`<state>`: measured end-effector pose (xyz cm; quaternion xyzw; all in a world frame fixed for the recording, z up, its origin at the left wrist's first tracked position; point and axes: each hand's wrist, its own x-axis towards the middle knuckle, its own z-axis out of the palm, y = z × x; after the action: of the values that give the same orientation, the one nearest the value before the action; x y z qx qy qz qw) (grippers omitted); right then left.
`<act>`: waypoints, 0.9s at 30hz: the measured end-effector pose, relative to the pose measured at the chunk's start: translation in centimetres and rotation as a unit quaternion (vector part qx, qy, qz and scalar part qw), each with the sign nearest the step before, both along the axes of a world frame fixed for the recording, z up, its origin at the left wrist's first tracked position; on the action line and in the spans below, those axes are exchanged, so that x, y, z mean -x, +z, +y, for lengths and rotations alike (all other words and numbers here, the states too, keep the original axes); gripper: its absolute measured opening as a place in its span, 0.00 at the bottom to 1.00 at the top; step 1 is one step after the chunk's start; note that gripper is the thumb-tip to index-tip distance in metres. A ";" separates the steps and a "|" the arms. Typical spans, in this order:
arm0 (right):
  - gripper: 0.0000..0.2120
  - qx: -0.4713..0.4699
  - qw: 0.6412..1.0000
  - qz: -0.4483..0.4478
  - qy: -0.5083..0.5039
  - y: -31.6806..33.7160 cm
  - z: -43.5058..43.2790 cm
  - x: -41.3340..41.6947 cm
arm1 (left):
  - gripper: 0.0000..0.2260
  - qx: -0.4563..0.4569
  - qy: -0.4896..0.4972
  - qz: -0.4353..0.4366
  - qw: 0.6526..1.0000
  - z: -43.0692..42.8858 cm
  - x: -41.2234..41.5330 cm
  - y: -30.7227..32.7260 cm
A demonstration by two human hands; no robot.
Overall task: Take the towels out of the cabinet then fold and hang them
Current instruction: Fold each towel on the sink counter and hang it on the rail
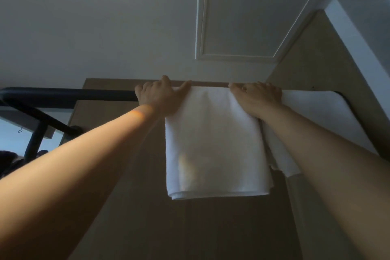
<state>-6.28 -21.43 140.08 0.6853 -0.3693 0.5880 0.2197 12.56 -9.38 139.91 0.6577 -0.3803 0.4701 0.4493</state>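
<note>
- The left hand is up at the dark rail. Its fingers are curled over the top of the bar at the upper left corner of the folded towel, and its thumb is stretched along the towel's top edge, so it grips cloth and bar together.
- The right hand is at the towel's upper right corner. Its fingers are curled over the fold where it crosses the rail and its thumb points in towards the other hand; it holds the towel there.
- Both forearms are bare and reach upward, the hands apart by the towel's width.
- The folded towel is white and draped over the rail, right of the middle of the bar. It hangs flat in layers, and its lower edge is level.
- A second towel, also white, hangs just beside it at the rail's right end, where the bar bends down. Part of it is hidden behind the right forearm.
- The left stretch of the rail is bare, with dark braces running down from its left end.
- Behind the towels stands a tan panelled wall.
- Above is a pale ceiling with a framed rectangular panel set into it. The room is dim.
</note>
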 end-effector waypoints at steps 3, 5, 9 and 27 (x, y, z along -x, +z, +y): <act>0.30 -0.014 0.999 0.022 0.031 -0.4 0.7 0.8 | 0.36 0.031 -0.029 -0.018 0.999 0.6 -0.2 -2.4; 0.26 -0.023 0.996 0.027 0.080 -0.7 1.1 1.4 | 0.36 0.043 -0.049 -0.038 0.997 1.0 -0.3 -4.2; 0.17 0.009 0.966 -0.094 0.241 -3.2 2.6 2.6 | 0.37 0.037 -0.153 -0.040 0.987 2.0 0.0 -7.1; 0.14 -0.218 0.860 -0.122 0.445 -10.4 3.1 2.0 | 0.33 -0.189 -0.588 0.260 0.742 0.5 -2.7 -8.8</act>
<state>-8.25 -18.37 129.65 0.7297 -0.1680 0.6065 -0.2675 15.24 -8.85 131.14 0.4721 -0.6408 -0.1582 0.5843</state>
